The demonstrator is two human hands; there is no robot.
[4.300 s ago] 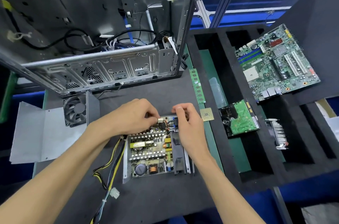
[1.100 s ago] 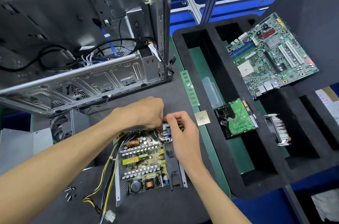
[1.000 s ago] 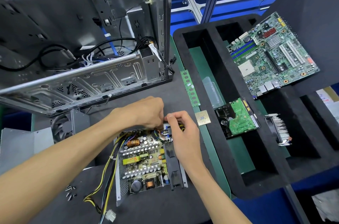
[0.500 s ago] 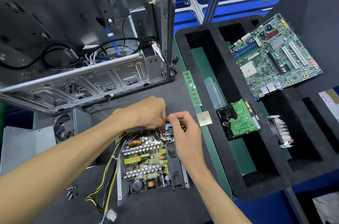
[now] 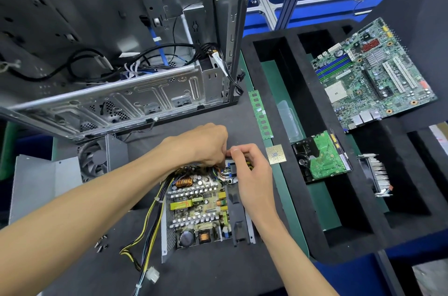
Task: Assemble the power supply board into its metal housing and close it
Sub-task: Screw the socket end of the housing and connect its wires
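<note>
The power supply board [image 5: 198,208] lies in its open metal housing [image 5: 165,237] on the dark mat, with a copper coil, heat sinks and capacitors showing. Its yellow and black cable bundle [image 5: 145,235] trails off to the lower left. My left hand [image 5: 206,144] and my right hand [image 5: 249,169] meet at the housing's far right corner, fingers curled and pinching the small wired connector part [image 5: 229,170] there. The fingertips hide most of that part. The housing's grey metal cover [image 5: 38,181] with its fan [image 5: 93,161] lies to the left.
An open computer case [image 5: 121,92] stands behind the work. Small screws [image 5: 101,242] lie left of the cables. To the right are a memory stick [image 5: 261,113], a processor chip [image 5: 275,154], and a black foam tray [image 5: 303,198] holding a hard drive [image 5: 322,160], motherboard [image 5: 373,75] and heat sink [image 5: 378,174].
Both hands stay pinched together at the housing's far right corner with only slight finger shifts. The view has drifted a little; the board has not moved over the last second.
</note>
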